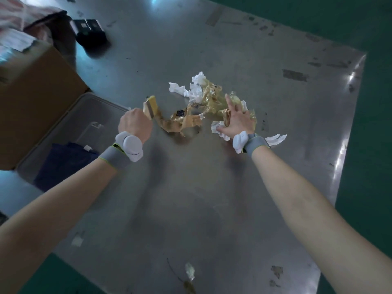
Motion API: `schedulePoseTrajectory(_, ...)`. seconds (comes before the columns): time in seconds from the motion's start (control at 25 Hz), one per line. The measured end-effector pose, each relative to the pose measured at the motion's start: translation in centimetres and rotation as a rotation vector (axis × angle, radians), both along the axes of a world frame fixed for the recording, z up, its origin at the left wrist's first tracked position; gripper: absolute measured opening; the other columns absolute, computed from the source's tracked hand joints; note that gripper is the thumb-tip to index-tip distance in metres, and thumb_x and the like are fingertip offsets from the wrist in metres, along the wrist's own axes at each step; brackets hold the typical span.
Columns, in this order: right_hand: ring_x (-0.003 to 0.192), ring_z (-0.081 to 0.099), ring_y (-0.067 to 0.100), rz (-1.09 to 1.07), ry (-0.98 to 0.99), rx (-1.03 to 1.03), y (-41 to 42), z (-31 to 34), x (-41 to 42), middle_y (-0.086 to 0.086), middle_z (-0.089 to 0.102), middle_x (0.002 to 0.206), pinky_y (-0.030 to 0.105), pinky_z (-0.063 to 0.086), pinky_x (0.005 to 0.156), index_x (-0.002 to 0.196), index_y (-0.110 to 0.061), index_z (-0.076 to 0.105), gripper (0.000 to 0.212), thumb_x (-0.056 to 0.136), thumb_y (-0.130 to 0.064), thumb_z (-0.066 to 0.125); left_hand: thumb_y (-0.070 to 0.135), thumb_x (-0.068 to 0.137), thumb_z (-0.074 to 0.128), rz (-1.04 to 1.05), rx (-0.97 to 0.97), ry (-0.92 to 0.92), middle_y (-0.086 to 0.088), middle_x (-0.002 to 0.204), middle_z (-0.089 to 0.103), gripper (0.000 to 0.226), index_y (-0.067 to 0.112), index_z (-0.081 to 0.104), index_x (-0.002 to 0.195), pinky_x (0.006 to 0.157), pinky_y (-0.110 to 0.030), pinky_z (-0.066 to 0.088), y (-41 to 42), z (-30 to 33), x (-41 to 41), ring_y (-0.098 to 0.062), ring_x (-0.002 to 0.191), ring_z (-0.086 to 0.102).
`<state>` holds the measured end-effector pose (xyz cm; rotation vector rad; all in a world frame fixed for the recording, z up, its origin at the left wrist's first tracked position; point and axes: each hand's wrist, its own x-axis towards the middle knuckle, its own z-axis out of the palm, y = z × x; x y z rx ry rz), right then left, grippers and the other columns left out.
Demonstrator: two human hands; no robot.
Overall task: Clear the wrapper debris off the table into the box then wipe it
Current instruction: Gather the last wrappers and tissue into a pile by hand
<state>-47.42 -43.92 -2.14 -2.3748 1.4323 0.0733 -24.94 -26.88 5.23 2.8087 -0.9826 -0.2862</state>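
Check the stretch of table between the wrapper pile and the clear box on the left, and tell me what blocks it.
Nothing visible blocks it. The wrapper pile lies mid-table; the table between it and the clear box shows bare metal. Only the left hand, gripping a tan strip, sits in that stretch. The right hand rests on the pile.

Black device [90, 31], blurred, at 11 o'clock on the metal surface. Striped pink cloth [25, 9] at the 10 o'clock corner. Dark blue fabric [63, 164] at 9 o'clock, a small white object [88, 148] at its far edge. Green floor [373, 124] at 3 o'clock.
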Motion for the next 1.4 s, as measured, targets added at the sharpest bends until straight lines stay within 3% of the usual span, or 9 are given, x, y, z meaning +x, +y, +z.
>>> schedulePoseTrajectory(0.2, 0.109, 0.042, 0.045, 0.042, 0.085, 0.05, 0.2, 2.2, 1.2, 0.015, 0.034, 0.125, 0.057, 0.05, 0.081, 0.139, -0.053, -0.023, 0.139, 0.047, -0.059, 0.082, 0.013, 0.088, 0.044, -0.097, 0.062, 0.118, -0.026, 0.112, 0.064, 0.025, -0.002, 0.061, 0.099, 0.074, -0.035, 0.043, -1.1, -0.8, -1.1, -0.042, 0.102, 0.06)
schedulePoseTrajectory(0.36, 0.112, 0.039, 0.048, 0.024, 0.066, 0.046, 1.5, 2.5, 1.9, 0.016, 0.028, 0.129, 0.061, 0.044, 0.088, 0.139, -0.054, -0.022, 0.144, 0.041, -0.06, 0.084, 0.013, 0.087, 0.044, -0.215, 0.019, 0.238, -0.022, 0.1, 0.066, 0.014, 0.006, 0.052, 0.078, 0.067, -0.032, 0.039, -3.5, -0.9, -4.2, -0.038, 0.087, 0.06)
schedulePoseTrajectory(0.56, 0.116, 0.038, 0.049, 0.011, -0.018, 0.059, 2.4, 1.3, 3.6, 0.017, 0.027, 0.133, 0.065, 0.038, 0.094, 0.141, -0.055, -0.008, 0.132, 0.043, -0.067, 0.079, 0.007, 0.086, 0.041, -0.308, 0.025, 0.294, -0.01, 0.072, 0.05, 0.03, 0.01, 0.035, 0.056, 0.062, -0.032, 0.036, -5.1, -1.2, -6.5, -0.032, 0.07, 0.047)
schedulePoseTrajectory(0.8, 0.114, 0.04, 0.046, 0.0, 0.056, 0.028, 2.0, 0.5, 4.6, 0.014, 0.033, 0.131, 0.062, 0.039, 0.094, 0.131, -0.039, 0.036, 0.093, 0.051, -0.066, 0.075, 0.005, 0.088, 0.039, -0.439, 0.049, 0.264, -0.013, 0.073, 0.047, 0.034, 0.009, 0.031, 0.055, 0.06, -0.033, 0.033, -5.0, -2.3, -6.3, -0.031, 0.069, 0.044)
schedulePoseTrajectory(1.0, 0.106, 0.051, 0.042, 0.064, 0.002, 0.067, 1.6, 0.3, 5.5, 0.012, 0.049, 0.117, 0.053, 0.044, 0.094, 0.11, -0.027, 0.05, 0.055, 0.062, -0.037, 0.075, 0.009, 0.091, 0.04, -0.448, 0.016, 0.247, -0.014, 0.074, 0.05, 0.024, 0.003, 0.045, 0.068, 0.061, -0.032, 0.033, -4.3, -2.2, -4.9, -0.03, 0.07, 0.045)
schedulePoseTrajectory(1.16, 0.108, 0.055, 0.04, 0.075, -0.048, 0.071, 0.7, 0.8, 4.7, 0.014, 0.055, 0.115, 0.043, 0.047, 0.088, 0.114, -0.018, 0.058, 0.058, 0.064, -0.032, 0.082, 0.011, 0.09, 0.039, -0.384, -0.011, 0.162, -0.012, 0.069, 0.047, 0.023, 0.004, 0.046, 0.069, 0.06, -0.032, 0.032, -3.0, -1.9, -3.7, -0.032, 0.068, 0.045)
schedulePoseTrajectory(1.4, 0.107, 0.056, 0.04, 0.073, -0.058, 0.033, 1.6, 0.8, 4.1, 0.018, 0.056, 0.114, 0.04, 0.046, 0.088, 0.116, -0.01, 0.059, 0.058, 0.065, -0.023, 0.084, 0.017, 0.094, 0.04, -0.281, -0.175, 0.003, -0.022, 0.092, 0.062, 0.026, 0.0, 0.058, 0.089, 0.064, -0.035, 0.034, -3.6, -0.8, -0.4, -0.039, 0.083, 0.055)
